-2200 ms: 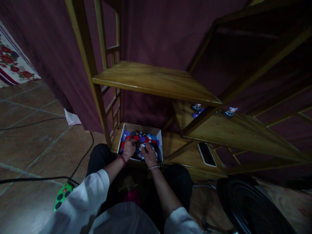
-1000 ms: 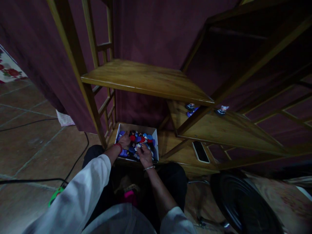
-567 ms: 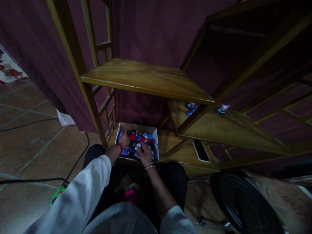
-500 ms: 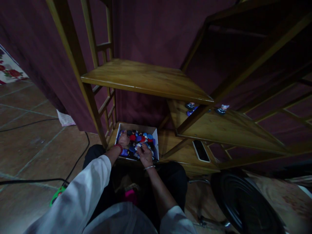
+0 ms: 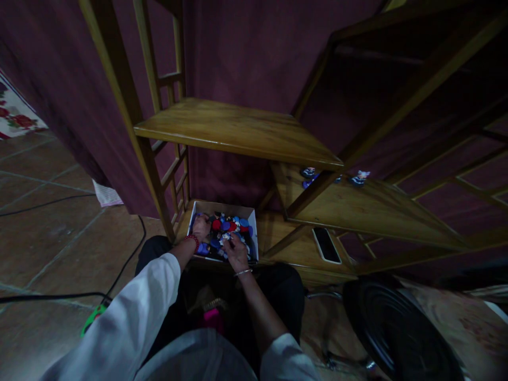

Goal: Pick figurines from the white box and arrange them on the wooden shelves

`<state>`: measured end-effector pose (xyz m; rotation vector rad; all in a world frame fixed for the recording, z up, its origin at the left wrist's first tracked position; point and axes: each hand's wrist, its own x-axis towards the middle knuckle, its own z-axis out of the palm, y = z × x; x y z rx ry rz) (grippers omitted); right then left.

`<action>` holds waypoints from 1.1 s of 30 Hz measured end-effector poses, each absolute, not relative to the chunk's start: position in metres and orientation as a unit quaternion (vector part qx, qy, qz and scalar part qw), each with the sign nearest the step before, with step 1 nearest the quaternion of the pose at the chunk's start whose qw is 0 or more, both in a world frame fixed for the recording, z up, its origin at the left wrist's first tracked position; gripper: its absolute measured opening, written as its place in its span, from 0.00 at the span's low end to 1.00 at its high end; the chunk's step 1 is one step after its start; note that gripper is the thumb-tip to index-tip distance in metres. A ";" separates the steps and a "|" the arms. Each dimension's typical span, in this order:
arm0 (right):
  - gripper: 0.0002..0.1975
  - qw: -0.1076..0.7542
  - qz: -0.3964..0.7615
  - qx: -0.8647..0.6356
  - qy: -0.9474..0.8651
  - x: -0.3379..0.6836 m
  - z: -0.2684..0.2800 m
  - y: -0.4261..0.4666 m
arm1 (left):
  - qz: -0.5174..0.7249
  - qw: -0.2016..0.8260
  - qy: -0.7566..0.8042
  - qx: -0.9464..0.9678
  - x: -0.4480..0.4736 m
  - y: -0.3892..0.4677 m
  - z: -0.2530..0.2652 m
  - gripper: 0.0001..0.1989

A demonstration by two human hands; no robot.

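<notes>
A shallow white cardboard box (image 5: 255,235) holds many small figurines (image 5: 226,226) with red, blue, purple and black parts, crowded together. Over its left side, my left hand (image 5: 201,227) reaches down with bent fingers; what they close on is hidden. A red bead bracelet circles that wrist. My right hand (image 5: 237,253), with a pale bangle at the wrist, is closed at the front right of the box. Between its thumb and fingers is a small white-and-blue figurine (image 5: 226,237), just above or against the others.
The box stands on the low board of a wooden shelf unit (image 5: 238,129). Several figurines, one striped (image 5: 360,178), stand on the right shelf. A phone (image 5: 327,245) lies below it. A black round stool (image 5: 397,328) is at right; a cable (image 5: 51,295) crosses the floor at left.
The view has shifted very slightly. Both hands stay in the box in nearly the same places, the left fingers moving only a little.
</notes>
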<state>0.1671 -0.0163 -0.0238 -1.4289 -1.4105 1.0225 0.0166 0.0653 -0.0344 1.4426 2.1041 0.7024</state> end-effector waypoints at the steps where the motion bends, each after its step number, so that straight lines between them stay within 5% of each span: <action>1: 0.20 0.427 0.411 -0.574 -0.564 0.167 -0.023 -0.016 | 0.258 0.248 0.770 0.529 0.017 0.065 -0.035 0.10; 33: 0.21 0.424 0.396 -0.576 -0.576 0.168 -0.030 -0.014 | 0.300 0.279 0.766 0.495 0.017 0.036 -0.013 0.15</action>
